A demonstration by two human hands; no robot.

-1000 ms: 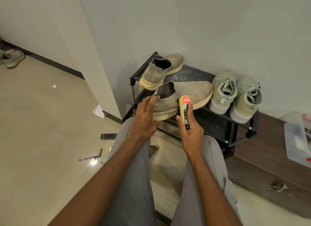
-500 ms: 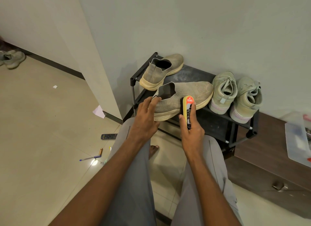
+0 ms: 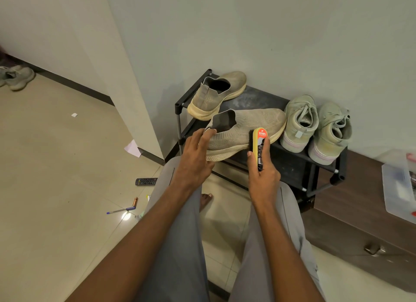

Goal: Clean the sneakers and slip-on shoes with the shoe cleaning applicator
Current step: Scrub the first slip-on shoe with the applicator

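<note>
A beige knit slip-on shoe [image 3: 247, 130] lies across the front of a black shoe rack [image 3: 290, 164]. My left hand [image 3: 195, 160] holds its heel, fingers curled over the collar. My right hand [image 3: 262, 178] grips the shoe cleaning applicator [image 3: 259, 144], a yellow sponge bar with a red and black label, pressed against the shoe's side near the sole. The second slip-on [image 3: 217, 94] sits behind it at the rack's back left. Two pale green sneakers [image 3: 299, 121] [image 3: 331, 133] stand side by side on the rack's right.
A wall rises directly behind the rack. A brown cabinet [image 3: 360, 211] with a clear plastic box [image 3: 398, 184] stands at right. On the tiled floor at left lie a remote [image 3: 145, 181], a pen [image 3: 120, 210], a battery [image 3: 135, 201] and paper scraps. Another shoe [image 3: 15, 76] lies far left.
My right hand has slid the applicator rightward along the side of the slip-on, toward the toe. My left hand keeps its hold on the heel.
</note>
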